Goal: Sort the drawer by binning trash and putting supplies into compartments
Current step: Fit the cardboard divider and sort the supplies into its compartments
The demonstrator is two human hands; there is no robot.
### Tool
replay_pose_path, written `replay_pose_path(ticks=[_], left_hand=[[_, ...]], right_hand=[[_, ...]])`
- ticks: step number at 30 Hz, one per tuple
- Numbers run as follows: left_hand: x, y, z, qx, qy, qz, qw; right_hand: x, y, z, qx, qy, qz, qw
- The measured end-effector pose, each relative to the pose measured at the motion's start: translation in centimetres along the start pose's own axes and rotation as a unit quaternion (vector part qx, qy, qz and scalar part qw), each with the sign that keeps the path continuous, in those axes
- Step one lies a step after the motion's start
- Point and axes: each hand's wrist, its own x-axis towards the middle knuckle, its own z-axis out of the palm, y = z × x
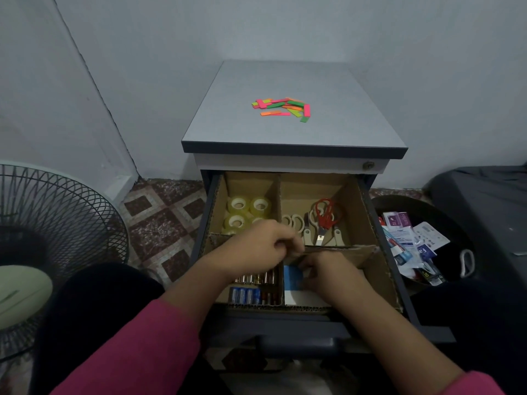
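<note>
Two hands meet at frame centre over the open drawer (368, 223): left hand (253, 249) with fingers curled, pinching the cardboard divider (342, 248) edge; right hand (328, 273) curled low beside a blue packet (292, 277), its hold cannot be told. Trash bin (422, 206) stands right of the drawer; sticky flags (282, 108) lie on the cabinet top (228, 124).

**Both hands low and close together, fingers curled**

The left arm comes in from the lower left in a pink sleeve pushed back to the forearm; the left hand (258, 246) lies knuckles up, fingers curled down and inward, fingertips toward the right; what its grip closes on cannot be told; the right arm enters from the lower right, its pink sleeve showing only at the frame's edge; the right hand (328, 270) sits just beside and slightly nearer, fingers bent down and leftward, its fingertips hidden.
</note>
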Motion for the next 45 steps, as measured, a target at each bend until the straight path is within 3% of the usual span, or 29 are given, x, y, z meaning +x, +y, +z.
replay_pose_path(ticks=[2, 4, 9, 19, 31, 34, 36, 38, 40, 45], left_hand=[[-0.6, 0.2, -0.1, 0.167, -0.065, 0.044, 0.983], [-0.8, 0.4, 0.4, 0.225, -0.095, 0.058, 0.968], [-0.7, 0.1, 1.6, 0.258, -0.082, 0.117, 0.955], [-0.3, -0.2, 3.1, 0.370, -0.061, 0.156, 0.914], [-0.3, -0.5, 3.3, 0.372, -0.050, 0.157, 0.914], [-0.3, -0.3, 2.5, 0.293, -0.071, 0.122, 0.945], [-0.3, -0.2, 1.7, 0.153, -0.061, 0.076, 0.983], [-0.4, -0.4, 0.8, -0.018, 0.001, 0.040, 0.999], [-0.3, -0.8, 0.3, -0.136, 0.088, 0.019, 0.987], [0.3, -1.2, 0.1, -0.244, 0.231, 0.015, 0.942]], right_hand=[[0.2, 0.2, 0.3, 0.003, 0.040, -0.006, 0.999], [0.2, 0.4, 0.8, 0.005, 0.062, -0.004, 0.998], [0.8, 0.7, 1.3, 0.015, 0.079, -0.013, 0.997], [0.5, 1.0, 1.5, 0.025, 0.090, -0.016, 0.996], [0.0, 0.5, 1.1, 0.019, 0.089, -0.016, 0.996], [-0.1, 0.6, 1.1, 0.027, 0.087, -0.009, 0.996], [0.0, 0.7, 1.1, 0.032, 0.087, -0.015, 0.996], [-0.1, 0.8, 1.0, 0.029, 0.086, -0.017, 0.996], [-0.1, 0.8, 0.9, 0.025, 0.085, -0.015, 0.996], [-0.1, 0.7, 0.8, 0.019, 0.083, -0.018, 0.996]])
